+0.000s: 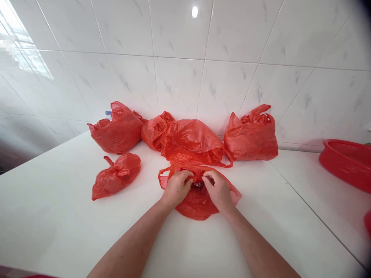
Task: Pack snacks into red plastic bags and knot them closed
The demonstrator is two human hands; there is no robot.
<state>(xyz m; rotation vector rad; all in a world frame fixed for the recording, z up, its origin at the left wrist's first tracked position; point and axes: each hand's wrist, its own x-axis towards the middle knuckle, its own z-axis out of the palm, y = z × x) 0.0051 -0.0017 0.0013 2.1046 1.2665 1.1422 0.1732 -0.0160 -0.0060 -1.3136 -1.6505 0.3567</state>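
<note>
A thin red plastic bag (197, 206) lies on the white table in front of me, its loose handles spread to both sides. My left hand (179, 186) pinches the bag's plastic near its middle, fingers closed. Opposite it, my right hand (216, 188) is closed in a pinch on the same bag, a short gap from the left. Between my fingertips a small dark packet (198, 185) shows inside the bag; its kind is too small to make out. Just behind lies a larger heap of crumpled red bag (194, 137).
Full red bags stand along the tiled wall: one at left (118, 129), one at right (251, 141). A small knotted bag (117, 175) lies front left. A blue bottle cap (108, 114) peeks out behind the left bag. A red basin (342, 164) stands far right on the white table (58, 216).
</note>
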